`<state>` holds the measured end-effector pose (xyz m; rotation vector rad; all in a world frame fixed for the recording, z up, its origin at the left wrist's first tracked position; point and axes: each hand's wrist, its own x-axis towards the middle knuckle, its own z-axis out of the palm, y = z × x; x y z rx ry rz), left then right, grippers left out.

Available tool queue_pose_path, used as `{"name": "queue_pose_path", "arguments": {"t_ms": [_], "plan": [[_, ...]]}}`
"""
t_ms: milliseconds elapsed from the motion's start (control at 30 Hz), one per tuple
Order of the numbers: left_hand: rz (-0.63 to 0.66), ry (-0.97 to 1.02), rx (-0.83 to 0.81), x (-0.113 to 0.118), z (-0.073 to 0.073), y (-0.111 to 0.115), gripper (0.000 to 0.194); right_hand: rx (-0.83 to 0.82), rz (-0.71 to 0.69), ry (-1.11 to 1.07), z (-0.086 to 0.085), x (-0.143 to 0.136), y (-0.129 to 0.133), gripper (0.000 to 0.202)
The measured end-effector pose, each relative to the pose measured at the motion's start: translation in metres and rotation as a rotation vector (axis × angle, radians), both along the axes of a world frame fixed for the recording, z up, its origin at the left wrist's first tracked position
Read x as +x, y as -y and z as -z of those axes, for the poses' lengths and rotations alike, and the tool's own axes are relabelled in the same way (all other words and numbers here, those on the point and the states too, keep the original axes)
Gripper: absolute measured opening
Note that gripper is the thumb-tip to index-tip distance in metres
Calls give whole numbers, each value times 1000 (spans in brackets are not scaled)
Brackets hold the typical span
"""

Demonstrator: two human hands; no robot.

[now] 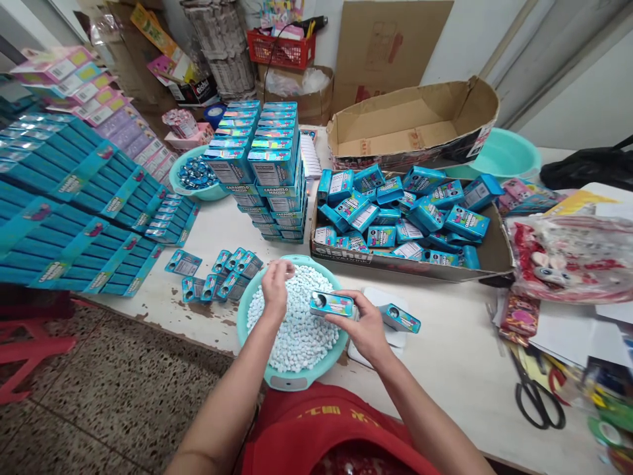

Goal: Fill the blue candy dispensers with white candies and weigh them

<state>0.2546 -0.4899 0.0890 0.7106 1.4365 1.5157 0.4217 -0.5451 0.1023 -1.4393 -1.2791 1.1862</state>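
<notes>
My right hand grips a small blue candy box by its right end, above the basin. White candies show at the box's round opening. My left hand hovers over the left part of the basin with its fingers curled together; what they hold, if anything, is hidden. The turquoise basin is full of small white and pale blue candies. Right of my right hand, another blue box with a round opening rests on a white scale-like slab. Several opened boxes stand left of the basin.
A cardboard carton heaped with blue boxes lies behind the basin. Tall stacks of boxes stand beside it, with more display boxes at left. Scissors and a plastic-wrapped bundle lie at right.
</notes>
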Motion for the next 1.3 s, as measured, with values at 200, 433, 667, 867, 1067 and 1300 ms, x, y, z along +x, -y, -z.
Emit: {"name": "queue_pose_path", "arguments": {"t_ms": [200,433,667,867,1067,1300], "plan": [[486,-529,-79,2,61,1,10,12,38,87,1,22,10,37],[505,-565,-257,1,68,18,15,1,20,60,5,24,19,39],[291,-236,-345,-7,47,23,28,85,12,227,8,16,19,36],[141,400,-174,3,-11,32,28,169,-118,369,3,-3,17,32],[-21,382,-22,17,-30,33,23,156,-175,420,-1,-23,14,35],[-12,329,44,20,-35,32,21,190,-144,401,-10,-22,10,33]]}}
